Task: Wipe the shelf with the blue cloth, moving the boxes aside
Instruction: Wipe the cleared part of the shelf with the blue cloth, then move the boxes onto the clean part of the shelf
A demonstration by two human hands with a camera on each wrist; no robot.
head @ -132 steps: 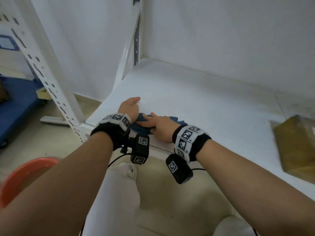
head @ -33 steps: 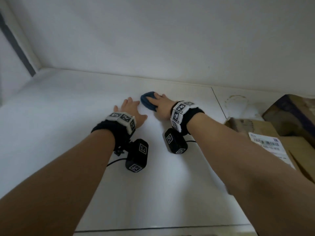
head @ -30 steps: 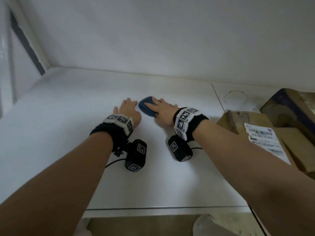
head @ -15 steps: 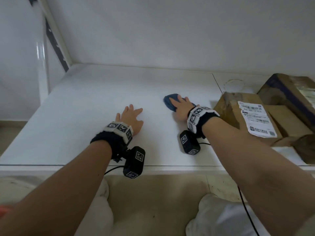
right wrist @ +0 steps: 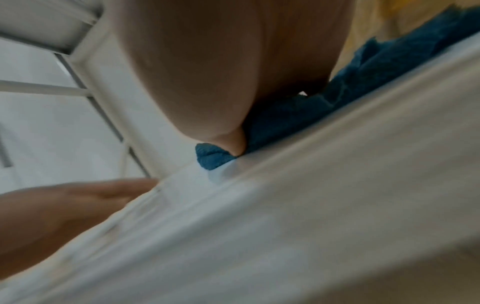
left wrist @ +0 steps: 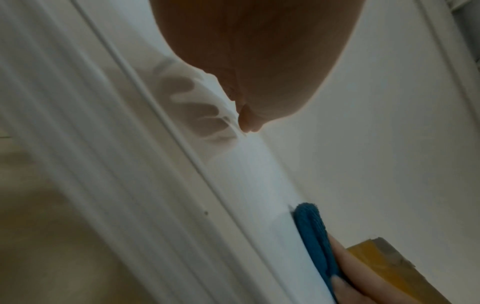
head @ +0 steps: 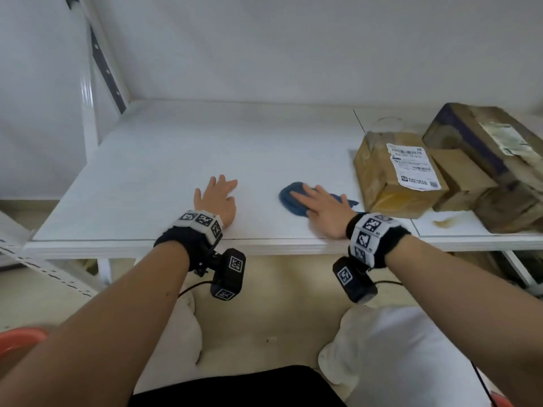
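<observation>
Blue terry, bunched into a soft wad, is the blue cloth (head: 296, 201) now lying near the front edge of the flat white shelf (head: 164, 160), just left of the taped brown cardboard boxes (head: 399, 177). A second ago it was deep at the back by the wall; the right hand (head: 324, 211) has since dragged it forward and rightward, so the open stretch looks largely covered and the strip under the boxes is likely next (they have not been shifted yet). That hand lies flat on the cloth, fingers straight and spread, pressing rather than gripping. The left hand (head: 219, 198) rests palm-down on the bare shelf, fingers extended, holding nothing. The cloth looks folded double at its left end, with a ragged tail trailing toward the boxes.
</observation>
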